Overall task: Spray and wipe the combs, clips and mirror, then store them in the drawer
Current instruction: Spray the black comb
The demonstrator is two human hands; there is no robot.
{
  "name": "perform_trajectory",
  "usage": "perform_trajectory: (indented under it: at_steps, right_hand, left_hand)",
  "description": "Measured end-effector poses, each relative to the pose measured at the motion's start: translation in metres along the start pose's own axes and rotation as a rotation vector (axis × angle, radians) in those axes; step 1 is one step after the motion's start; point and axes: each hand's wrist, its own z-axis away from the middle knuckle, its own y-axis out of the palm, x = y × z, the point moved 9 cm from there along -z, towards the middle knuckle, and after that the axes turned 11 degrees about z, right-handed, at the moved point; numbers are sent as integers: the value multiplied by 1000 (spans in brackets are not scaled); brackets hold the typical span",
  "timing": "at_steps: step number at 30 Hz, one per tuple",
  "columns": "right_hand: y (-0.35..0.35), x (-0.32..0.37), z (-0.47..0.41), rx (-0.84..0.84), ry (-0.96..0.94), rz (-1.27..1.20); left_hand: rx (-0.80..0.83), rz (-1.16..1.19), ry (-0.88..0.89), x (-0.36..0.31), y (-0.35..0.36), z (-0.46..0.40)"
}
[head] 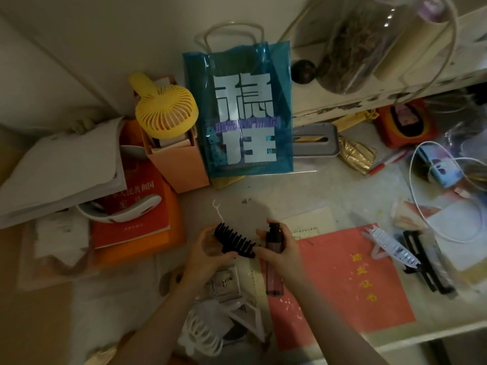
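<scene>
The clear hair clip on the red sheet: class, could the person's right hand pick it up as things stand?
Probably not straight away. The right hand is wrapped around the spray bottle, so its grip is taken. The clear hair clip lies uncovered on the red sheet, with nothing between; setting the bottle down first should free the way.

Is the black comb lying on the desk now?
No, the left hand holds the black comb above the desk, beside the spray bottle.

Black comb (235, 242); pinkish translucent spray bottle (274, 262), black cap. Blue bag (238, 75) is printed with white characters. Yellow fan (166, 110). Red folder (350, 280), yellow lettering.
</scene>
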Motion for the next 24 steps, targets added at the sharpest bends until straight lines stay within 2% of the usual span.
perform_trajectory:
  at_steps: [12, 18, 20, 24]
  right_hand:
    - [-11, 13, 11, -33, -63, 8]
    - [-34, 36, 31, -70, -142, -10]
    - [-46, 44, 43, -86, -181, 6]
    - [-74, 60, 71, -141, -235, 61]
  left_hand:
    - [37, -73, -26, 10, -1, -5]
    - [90, -137, 21, -12, 10, 1]
    - [122, -227, 100, -27, 18, 8]
    - [153, -568, 262, -55, 37, 26]
